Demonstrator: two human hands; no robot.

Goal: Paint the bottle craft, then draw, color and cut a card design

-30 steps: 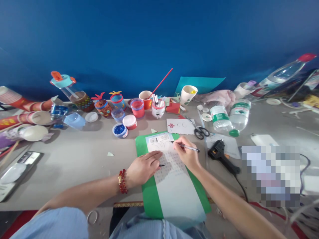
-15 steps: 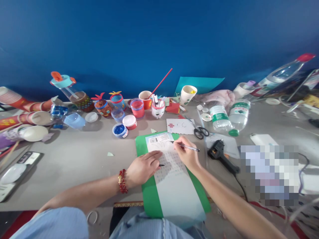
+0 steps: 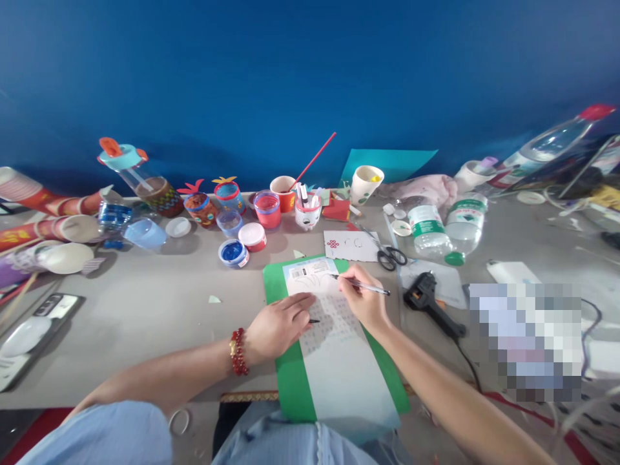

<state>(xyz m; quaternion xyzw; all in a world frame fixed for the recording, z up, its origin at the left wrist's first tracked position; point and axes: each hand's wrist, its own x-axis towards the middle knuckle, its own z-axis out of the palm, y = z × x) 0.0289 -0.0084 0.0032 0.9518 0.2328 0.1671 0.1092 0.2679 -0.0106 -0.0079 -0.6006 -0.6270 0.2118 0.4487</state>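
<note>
Desk (image 3: 159, 303): grey, cluttered.
Right hand (image 3: 364, 302): I grip pen (image 3: 374, 288).
Left hand (image 3: 281, 328): on sheet (image 3: 349, 381), grasp unclear.
Drawing (image 3: 315, 280): partly inked, seemingly incomplete.

A black tip (image 3: 314, 321) juts from beneath the left hand (image 3: 277, 328), its remainder hidden from us; we cannot read the fine print (image 3: 334, 314) on the white sheet (image 3: 349, 381). Red cups (image 3: 22, 235) at left run out of frame.

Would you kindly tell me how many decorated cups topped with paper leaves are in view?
2: the red-leaved cup stands toward the back of the table, and the yellow-leaved cup stands just right of it.
</note>
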